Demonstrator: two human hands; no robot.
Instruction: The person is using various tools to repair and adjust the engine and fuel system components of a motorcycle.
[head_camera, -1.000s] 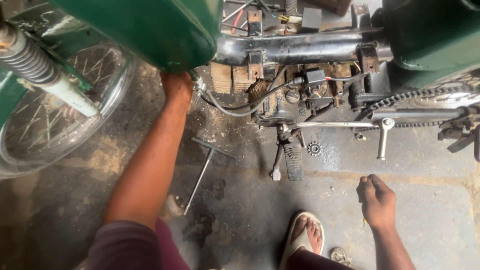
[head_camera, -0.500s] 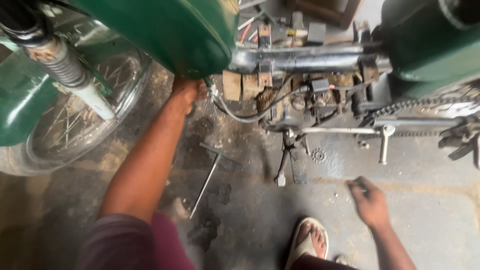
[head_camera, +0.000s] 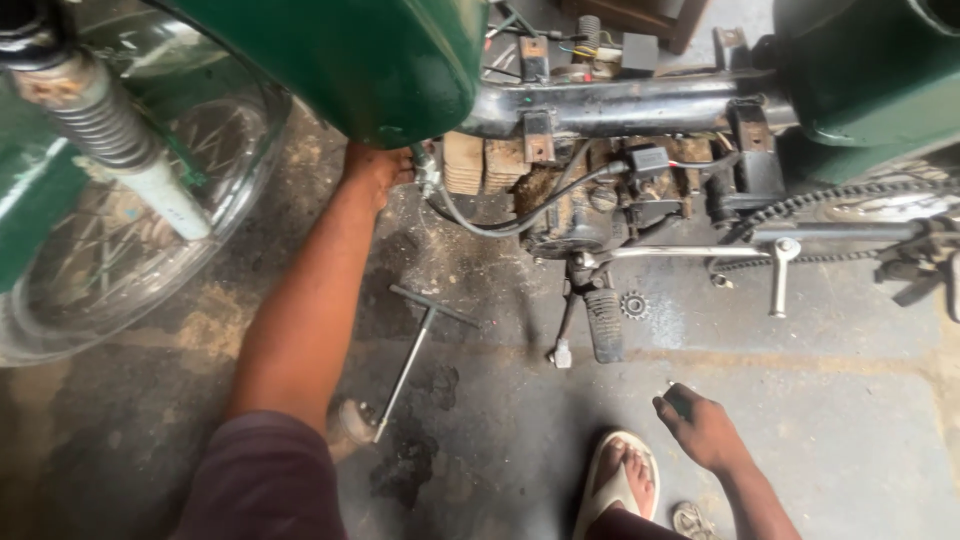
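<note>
- The green motorcycle (head_camera: 620, 105) fills the top of the frame, its long axis running left to right; its green fuel tank (head_camera: 350, 60) at upper centre is cut off by the top edge and hides part of the engine below it.
- The spoked front wheel (head_camera: 110, 240) at the left is cut off by the left edge, with the fork spring (head_camera: 85, 100) crossing over it.
- The drive chain (head_camera: 850, 195) runs toward the right edge and passes out of view.
- The left hand (head_camera: 375, 168), upper centre, reaches up under the tank beside the engine (head_camera: 560, 200); its fingers are tucked out of sight, so I cannot tell whether it grips anything.
- A T-handle wrench (head_camera: 415, 350) lies on the grimy floor (head_camera: 850, 420) at lower centre, its shaft slanting from upper right down to lower left, crossbar at the upper end.
- The right hand (head_camera: 700, 425), lower right, hovers over the floor, fingers curled and pinching a small dark object (head_camera: 678, 398) too small to identify.
</note>
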